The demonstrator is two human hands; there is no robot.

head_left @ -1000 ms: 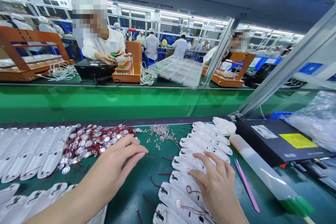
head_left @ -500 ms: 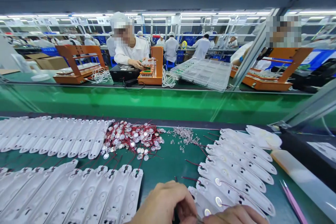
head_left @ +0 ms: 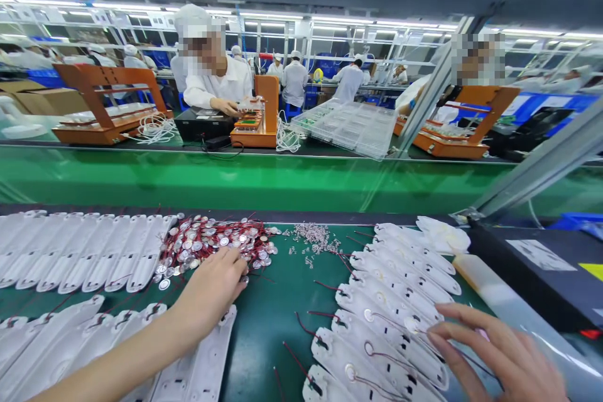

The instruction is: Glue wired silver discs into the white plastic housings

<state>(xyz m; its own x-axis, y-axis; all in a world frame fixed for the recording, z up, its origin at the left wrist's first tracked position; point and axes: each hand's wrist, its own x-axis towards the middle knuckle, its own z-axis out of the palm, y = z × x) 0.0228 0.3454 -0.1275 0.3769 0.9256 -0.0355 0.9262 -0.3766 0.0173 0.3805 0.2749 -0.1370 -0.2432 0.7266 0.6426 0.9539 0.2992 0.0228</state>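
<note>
My left hand (head_left: pixel 214 286) reaches over the near edge of a pile of small round metal discs with red wires (head_left: pixel 200 235). Its fingers bend down there and their tips are hidden, so a grip cannot be made out. On the right, my right hand (head_left: pixel 494 352) hovers by the outer ends of a row of white plastic shells (head_left: pixel 391 308), fingers spread. A bit of pink, part of the tweezers (head_left: pixel 481 334), shows between those fingers. Several shells in this row carry a disc with wires.
More white shells lie in two rows on the left (head_left: pixel 89 248). Tiny clear parts (head_left: pixel 313 235) are heaped beyond the green mat's middle. A black box (head_left: pixel 532 270) and a translucent strip (head_left: pixel 513 314) border the right. Across the green barrier, co-workers sit near orange fixtures (head_left: pixel 254 138).
My hands, together at the bottom centre before, have moved apart: the left up to the disc pile, the right out over the tweezers. The view has turned right, and more shells show at the near right.
</note>
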